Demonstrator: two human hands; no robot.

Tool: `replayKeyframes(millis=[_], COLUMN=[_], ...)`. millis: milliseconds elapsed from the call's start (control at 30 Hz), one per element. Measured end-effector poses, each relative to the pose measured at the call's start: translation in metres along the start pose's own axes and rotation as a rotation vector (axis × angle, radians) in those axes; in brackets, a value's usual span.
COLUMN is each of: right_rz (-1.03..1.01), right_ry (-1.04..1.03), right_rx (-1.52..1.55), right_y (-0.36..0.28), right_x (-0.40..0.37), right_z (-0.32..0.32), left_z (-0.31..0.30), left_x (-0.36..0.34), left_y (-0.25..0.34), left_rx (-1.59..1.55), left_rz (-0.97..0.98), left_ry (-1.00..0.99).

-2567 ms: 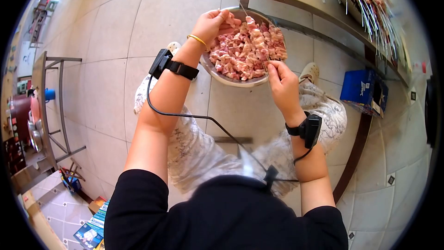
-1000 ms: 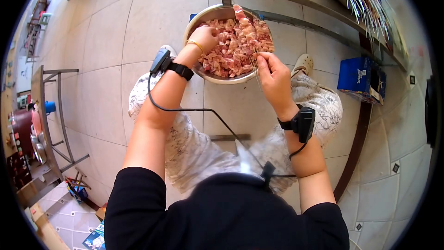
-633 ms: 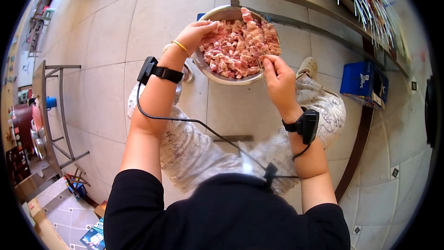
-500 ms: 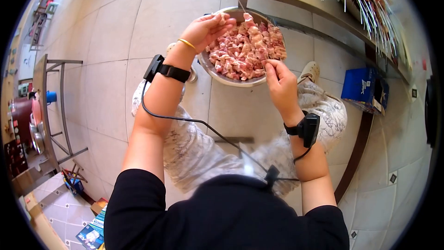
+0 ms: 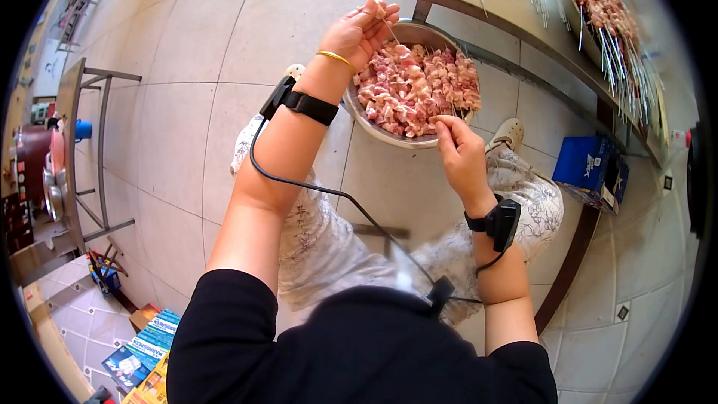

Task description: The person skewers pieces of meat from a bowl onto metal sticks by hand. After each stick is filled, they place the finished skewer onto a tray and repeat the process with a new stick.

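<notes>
**Colour log**

Meat (image 5: 415,90): pink-red with white streaks. Skewer (image 5: 392,32): pale. Bowl (image 5: 374,123): silver-grey. Bangle (image 5: 335,57): gold. Wrist straps (image 5: 303,105) and sleeves (image 5: 224,329): black. Trousers (image 5: 314,239): white with a grey floral print. Box (image 5: 591,172): blue. Floor (image 5: 172,105): beige tiles, with small dark diamond insets toward its right edge.

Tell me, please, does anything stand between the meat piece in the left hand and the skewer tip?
Nothing visible does: the left hand holds the meat piece right at the tip of the skewer, and the right hand pinches its lower end.
</notes>
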State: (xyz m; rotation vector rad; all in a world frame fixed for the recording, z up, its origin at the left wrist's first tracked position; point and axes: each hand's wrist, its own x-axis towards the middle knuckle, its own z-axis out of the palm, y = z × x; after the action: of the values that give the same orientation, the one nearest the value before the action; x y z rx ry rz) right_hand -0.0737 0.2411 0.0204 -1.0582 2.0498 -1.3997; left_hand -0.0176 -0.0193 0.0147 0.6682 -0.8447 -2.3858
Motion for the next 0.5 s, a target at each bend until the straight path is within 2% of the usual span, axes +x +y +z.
replayKeyframes(millis=[267,500], right_rz=[0.001,-0.093], right_ry=[0.002,0.094], right_rx=[-0.035,-0.097], right_y=[-0.0013,0.0013], right_x=[0.0000,-0.0023], right_z=[-0.0022,0.0070], left_z=[0.0032,0.0085], left_x=[-0.0015,-0.0019], left_y=[-0.0062,-0.0086], left_rx=[0.000,-0.100], left_rz=[-0.033,-0.075], left_ry=[0.019,0.054])
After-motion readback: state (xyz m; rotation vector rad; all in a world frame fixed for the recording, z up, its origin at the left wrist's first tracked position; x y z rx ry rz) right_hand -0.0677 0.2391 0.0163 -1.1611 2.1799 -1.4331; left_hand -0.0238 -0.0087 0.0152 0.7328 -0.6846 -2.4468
